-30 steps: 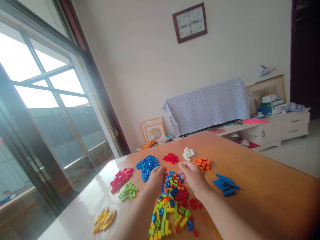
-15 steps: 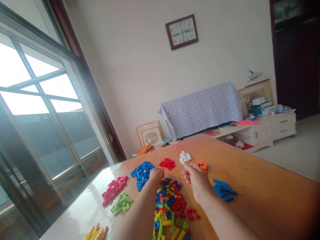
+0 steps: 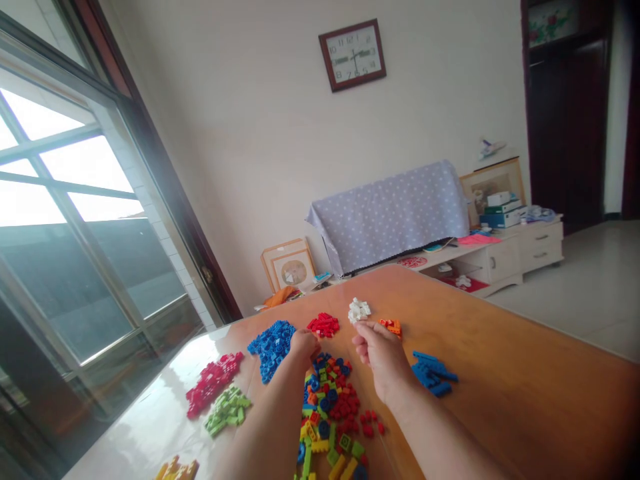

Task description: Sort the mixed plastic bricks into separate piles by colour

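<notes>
My left hand (image 3: pixel 304 345) is closed, its fingertips turned down beside the mixed pile of toy building bricks (image 3: pixel 330 393); whatever it holds is hidden. Just left of it spreads a heap of blue bricks (image 3: pixel 271 343), and a red heap (image 3: pixel 323 325) lies beyond. My right hand (image 3: pixel 379 350) is pinched, thumb against forefinger, near the white bricks (image 3: pixel 359 310); I cannot make out anything in it. Orange bricks (image 3: pixel 391 327) sit behind that hand, and long blue bricks (image 3: pixel 433 373) lie to its right.
On the wooden table (image 3: pixel 505 353), pink bricks (image 3: pixel 214 383), light green bricks (image 3: pixel 227 410) and yellow bricks (image 3: pixel 176 470) form heaps at the left. A low white cabinet (image 3: pixel 540 243) with a cloth-covered object (image 3: pixel 390 217) stands past the table. A glass window (image 3: pixel 90 233) is at the left.
The whole view has shifted, so everything sits a little further left in the picture. Both hands keep nearly the same places over the table, still closed.
</notes>
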The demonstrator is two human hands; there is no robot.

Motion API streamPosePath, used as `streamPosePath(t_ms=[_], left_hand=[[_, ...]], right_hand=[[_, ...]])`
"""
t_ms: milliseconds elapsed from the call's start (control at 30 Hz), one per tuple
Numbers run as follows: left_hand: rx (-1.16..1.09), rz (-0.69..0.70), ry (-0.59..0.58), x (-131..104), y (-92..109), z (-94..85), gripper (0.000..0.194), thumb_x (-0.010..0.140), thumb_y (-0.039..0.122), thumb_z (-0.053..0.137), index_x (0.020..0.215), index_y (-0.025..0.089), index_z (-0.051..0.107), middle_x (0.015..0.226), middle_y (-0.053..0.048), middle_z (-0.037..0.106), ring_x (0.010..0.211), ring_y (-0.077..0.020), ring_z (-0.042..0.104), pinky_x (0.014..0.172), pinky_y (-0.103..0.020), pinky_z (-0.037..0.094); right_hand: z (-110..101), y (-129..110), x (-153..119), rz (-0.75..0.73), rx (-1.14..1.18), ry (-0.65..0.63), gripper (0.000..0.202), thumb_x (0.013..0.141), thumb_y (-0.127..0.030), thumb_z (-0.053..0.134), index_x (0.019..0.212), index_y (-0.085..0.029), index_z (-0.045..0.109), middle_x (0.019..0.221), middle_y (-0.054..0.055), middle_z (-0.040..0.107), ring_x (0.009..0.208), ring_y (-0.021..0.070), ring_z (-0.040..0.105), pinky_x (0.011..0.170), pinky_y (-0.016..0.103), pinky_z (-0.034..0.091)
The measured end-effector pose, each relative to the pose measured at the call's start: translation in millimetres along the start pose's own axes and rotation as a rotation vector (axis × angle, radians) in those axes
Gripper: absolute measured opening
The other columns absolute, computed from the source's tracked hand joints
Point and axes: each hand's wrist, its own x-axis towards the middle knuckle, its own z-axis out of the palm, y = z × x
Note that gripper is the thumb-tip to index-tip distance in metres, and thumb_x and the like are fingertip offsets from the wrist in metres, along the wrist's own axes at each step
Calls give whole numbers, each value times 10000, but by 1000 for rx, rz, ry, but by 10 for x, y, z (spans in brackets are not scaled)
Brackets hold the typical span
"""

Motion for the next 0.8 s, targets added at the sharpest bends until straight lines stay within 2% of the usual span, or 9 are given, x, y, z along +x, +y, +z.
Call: streamPosePath(t_ms=[100,200,267,333,533,800], left_hand=[[-5,-37,-10,-13,25,-4,349,924,331,596,1227,160,570,1148,-94,626,964,-200,639,810,-371,559],[-9,-23,-19,-37,52,-9,372,836,217,664,1188,159,559,823,-41,634,712,-172,652,602,-259,513],[-8,2,-32,-75,69,-22,376,793,163,663,1154,162,558,709,-10,589,629,-154,625,555,-236,476],[-1,33,-40,-135,87,-51,358,776,156,651,1124,156,569,725,-23,596,648,-150,617,570,-235,468],[17,135,-71,-455,144,-269,370,780,268,649,1127,149,603,1035,-122,676,890,-182,649,696,-255,455],[75,228,-114,-1192,158,-838,406,785,401,637,1112,161,630,1053,-106,706,923,-215,663,703,-270,443]], right_hand=[[0,-6,-14,-7,1,-3,287,664,-405,732,790,-169,629,577,-9,615,463,81,478,424,192,312],[-3,-13,-25,-17,-7,-8,278,671,-405,726,778,-168,625,579,-8,615,462,79,477,424,192,311],[-5,-17,-32,-19,-17,-13,273,677,-403,720,779,-168,627,587,-5,621,464,78,479,426,192,311],[-6,-20,-44,-9,-37,-34,269,675,-399,721,778,-167,630,590,-3,625,464,77,482,429,193,312],[2,21,-97,29,-155,-159,241,699,-382,693,784,-160,652,594,-5,623,478,72,483,447,186,319],[-4,102,-116,35,-389,-256,257,736,-390,641,845,-160,676,641,7,651,522,92,516,482,194,349]])
